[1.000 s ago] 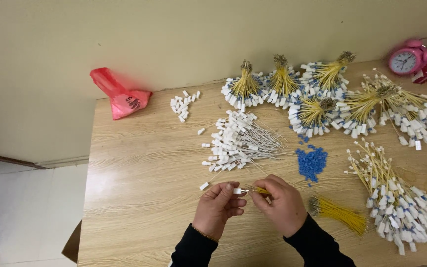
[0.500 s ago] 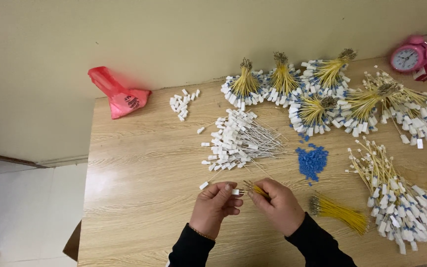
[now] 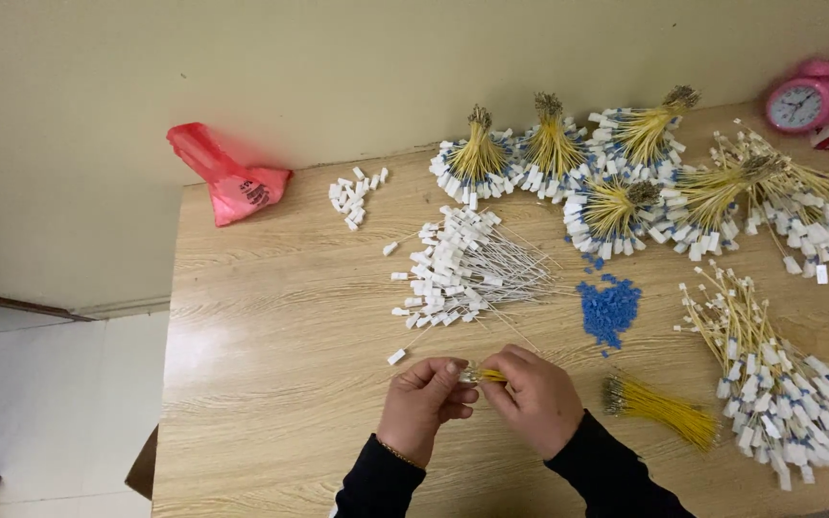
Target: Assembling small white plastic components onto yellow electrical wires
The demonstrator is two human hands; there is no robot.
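Item in hand: one yellow wire (image 3: 487,375), pinched between my left hand (image 3: 421,406) and right hand (image 3: 535,398) near the tabletop's (image 3: 271,384) front edge, a white cap (image 3: 396,357) just left; hands drawn closer together than a moment ago, wire nearly hidden.

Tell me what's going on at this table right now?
A person's left hand and right hand pinch a short yellow wire between them over the wooden table. Nearby lie a pile of blue beads, loose yellow wires, white-tagged wires and tied bundles by the wall.
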